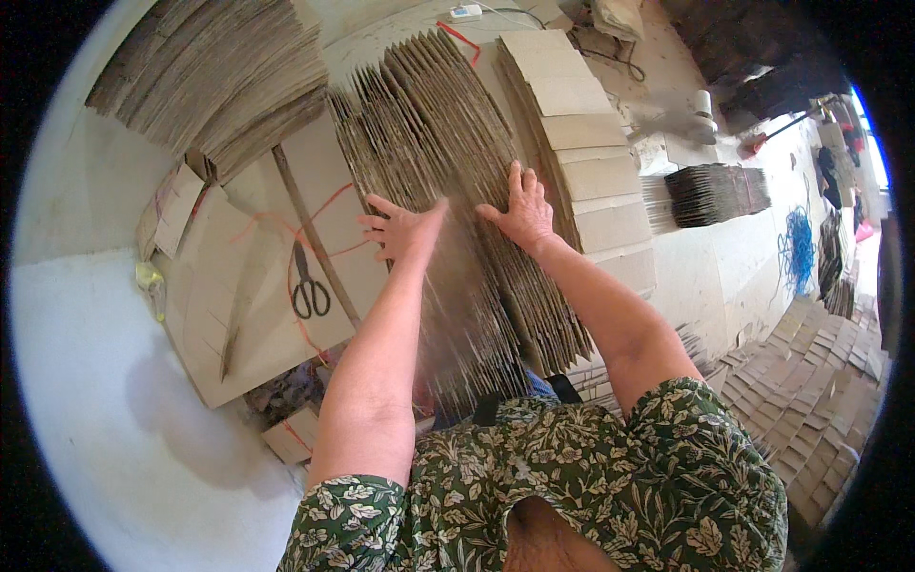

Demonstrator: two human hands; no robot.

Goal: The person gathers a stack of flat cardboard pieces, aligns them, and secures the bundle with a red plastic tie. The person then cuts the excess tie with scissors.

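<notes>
Lots of brown sheets make a big stack [214, 86] at top L. Below it, scissors [305, 277] lie on a board [272, 348] w/ red string [273, 217] & a stick [315, 234]. Next, the L hand [410, 232] is at the L part of the card rows [467, 119], fingers spread wide; can't tell if it presses. The rows stand on edge in the mid, btwn the arms. The R hand [524, 212] is at their R part, thumb out, also wide, not gripping. Then come a pale pile [600, 176], a dark bundle [705, 195] & blue string [797, 248].

If 1 hand pushes harder, the rows could lean & fan out. If cards slip L, they might snag the string. Sharp card edges could nick bare skin if hands rub fast.
</notes>
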